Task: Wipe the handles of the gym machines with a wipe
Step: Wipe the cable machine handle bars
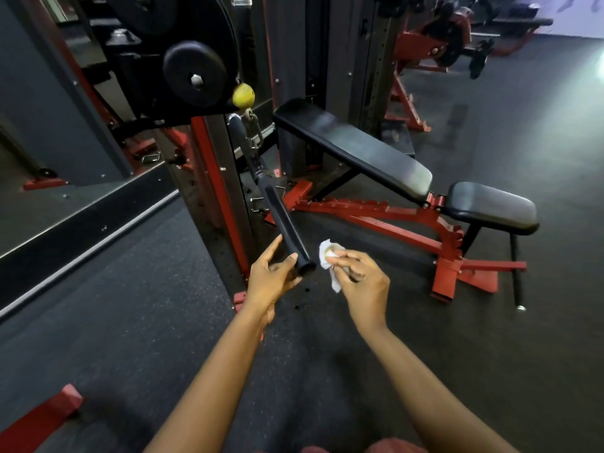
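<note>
Dark speckled rubber floor (130, 322) thru the whole room. Left side: big mirror (42, 119) w/ a metal strip (98, 245) along its base. Centre, a black adj. bench (353, 148), backrest inclined, on a red frame (408, 238) w/ a toothed rail. Behind it is a black rack upright (376, 76) w/ holes. Black weight plate (195, 73) top left, yellow ball (243, 94) just beside it. Far right bkgd has another red-and-black machine (434, 37) near a pale wall (572, 14), and there's bright glare (598, 73) at the right edge.
</note>
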`<state>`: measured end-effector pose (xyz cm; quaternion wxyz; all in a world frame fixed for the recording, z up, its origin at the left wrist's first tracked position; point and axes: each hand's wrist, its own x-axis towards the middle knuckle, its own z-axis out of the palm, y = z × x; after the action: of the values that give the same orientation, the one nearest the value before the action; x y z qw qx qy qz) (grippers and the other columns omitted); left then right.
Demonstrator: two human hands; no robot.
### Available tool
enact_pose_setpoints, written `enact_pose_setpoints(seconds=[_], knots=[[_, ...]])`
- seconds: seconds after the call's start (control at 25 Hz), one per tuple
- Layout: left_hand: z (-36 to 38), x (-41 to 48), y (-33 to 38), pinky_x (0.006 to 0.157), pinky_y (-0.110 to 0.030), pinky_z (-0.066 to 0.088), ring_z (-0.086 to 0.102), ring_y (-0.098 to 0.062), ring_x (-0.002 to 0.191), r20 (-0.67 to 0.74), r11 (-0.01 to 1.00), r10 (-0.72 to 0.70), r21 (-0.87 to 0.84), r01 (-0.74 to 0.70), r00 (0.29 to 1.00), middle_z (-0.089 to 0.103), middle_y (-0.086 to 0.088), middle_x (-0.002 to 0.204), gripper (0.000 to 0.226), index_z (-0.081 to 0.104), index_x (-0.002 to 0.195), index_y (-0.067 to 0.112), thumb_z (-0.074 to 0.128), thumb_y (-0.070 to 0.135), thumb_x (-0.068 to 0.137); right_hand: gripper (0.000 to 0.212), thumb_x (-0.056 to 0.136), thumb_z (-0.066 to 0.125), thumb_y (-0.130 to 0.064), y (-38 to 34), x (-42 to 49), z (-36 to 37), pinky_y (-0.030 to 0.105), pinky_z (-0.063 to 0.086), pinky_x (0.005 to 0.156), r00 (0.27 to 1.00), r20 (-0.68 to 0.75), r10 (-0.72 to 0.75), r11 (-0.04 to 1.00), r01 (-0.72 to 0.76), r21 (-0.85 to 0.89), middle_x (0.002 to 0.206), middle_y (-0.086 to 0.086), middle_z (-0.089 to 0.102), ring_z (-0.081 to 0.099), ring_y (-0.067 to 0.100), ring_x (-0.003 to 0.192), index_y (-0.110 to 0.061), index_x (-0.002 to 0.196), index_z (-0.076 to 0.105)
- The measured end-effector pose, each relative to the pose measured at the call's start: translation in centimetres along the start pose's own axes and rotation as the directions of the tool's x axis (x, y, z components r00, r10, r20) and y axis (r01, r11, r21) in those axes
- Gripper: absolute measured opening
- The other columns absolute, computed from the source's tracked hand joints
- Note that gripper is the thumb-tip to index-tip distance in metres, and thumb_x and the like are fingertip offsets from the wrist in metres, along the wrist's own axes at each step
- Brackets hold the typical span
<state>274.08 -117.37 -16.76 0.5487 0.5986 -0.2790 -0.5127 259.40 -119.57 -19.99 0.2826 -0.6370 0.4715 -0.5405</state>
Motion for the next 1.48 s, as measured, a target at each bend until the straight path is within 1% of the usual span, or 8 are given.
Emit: enact_pose_setpoints(seconds=[0.16,0.28,0.4,0.64,0.84,1.28,1.4,1.48], knots=[[0.9,0.9,3.2,0.093,-0.025,0.043,0.056,-0.009,0.102,-0.072,0.748,0.385,0.608,-0.265,0.92,0.058,0.004,0.115,0.047,0.043,0.136,0.029,0.055,0.033,0.091,0.025,0.074,0.069,0.003,0.7,4.6,-1.6,0.019,0.053,0.079,0.999,0.032,0.028,0.997,-0.03,0.074,0.095,-0.002,0.068,0.063,0.003,0.092,-0.017,0.088,0.074],[3.5,2.6,7.1,0.097,-0.02,0.032,0.048,-0.013,0.119,-0.009,0.517,0.563,0.784,-0.344,0.826,0.051,0.0,0.128,0.045,0.046,0.134,0.024,0.054,0.034,0.091,0.025,0.076,0.068,0.003,1.8,9.9,-2.4,0.015,0.051,0.075,0.994,0.111,0.02,0.988,-0.037,0.147,0.092,-0.009,0.066,0.061,-0.005,0.089,-0.019,0.086,0.073],[6.0,5.1,9.4,0.098,-0.022,0.033,0.046,-0.019,0.122,-0.08,0.45,0.564,0.864,-0.224,0.822,0.048,-0.005,0.132,0.049,0.045,0.136,0.021,0.055,0.036,0.09,0.024,0.075,0.069,0.003,2.9,15.3,-3.0,0.016,0.051,0.076,0.973,0.227,-0.051,0.982,0.007,0.188,0.091,-0.011,0.066,0.061,-0.004,0.09,-0.018,0.085,0.074],[9.0,9.3,10.2,0.103,-0.04,0.036,0.039,-0.035,0.128,-0.476,0.503,0.415,0.83,0.241,0.775,0.036,-0.02,0.139,0.068,0.025,0.145,0.016,0.057,0.038,0.089,0.024,0.074,0.067,0.006,5.4,25.1,-3.4,0.006,0.044,0.075,0.893,0.409,-0.189,0.936,0.038,0.349,0.089,-0.008,0.067,0.058,-0.01,0.088,-0.014,0.084,0.074],[8.7,14.1,9.0,0.107,-0.054,0.028,0.034,-0.035,0.131,-0.657,0.308,0.353,0.754,0.581,0.666,0.035,-0.016,0.142,0.068,0.027,0.143,0.018,0.051,0.049,0.088,0.019,0.076,0.067,0.002,6.8,30.5,1.0,0.002,0.041,0.076,0.767,0.575,-0.285,0.928,0.07,0.366,0.093,-0.002,0.068,0.058,-0.01,0.088,-0.013,0.084,0.075],[7.2,22.0,5.8,0.086,-0.039,0.039,0.054,-0.027,0.11,-0.709,0.202,0.535,0.635,0.745,0.459,0.058,-0.007,0.12,0.057,0.04,0.134,0.018,0.033,0.056,0.093,0.025,0.083,0.06,-0.004,7.6,39.5,13.6,-0.004,0.034,0.073,0.526,0.707,-0.473,0.881,0.26,0.395,0.099,0.002,0.064,0.057,0.007,0.088,-0.012,0.106,0.068],[6.8,22.4,5.4,0.08,-0.04,0.04,0.057,-0.029,0.102,-0.698,0.211,0.559,0.641,0.738,0.447,0.062,-0.009,0.111,0.055,0.046,0.13,0.017,0.038,0.055,0.091,0.031,0.087,0.056,-0.005,7.8,38.8,16.5,0.005,0.038,0.078,0.429,0.733,-0.527,0.846,0.346,0.405,0.108,0.001,0.059,0.059,0.013,0.091,-0.015,0.115,0.065],[6.7,22.8,5.0,0.077,-0.04,0.041,0.06,-0.029,0.096,-0.696,0.206,0.573,0.633,0.746,0.433,0.064,-0.008,0.103,0.056,0.051,0.127,0.017,0.036,0.057,0.09,0.035,0.086,0.055,-0.001,7.7,37.2,18.0,0.021,0.041,0.091,0.293,0.73,-0.618,0.764,0.445,0.468,0.117,0.005,0.06,0.056,0.02,0.101,-0.013,0.118,0.062]])
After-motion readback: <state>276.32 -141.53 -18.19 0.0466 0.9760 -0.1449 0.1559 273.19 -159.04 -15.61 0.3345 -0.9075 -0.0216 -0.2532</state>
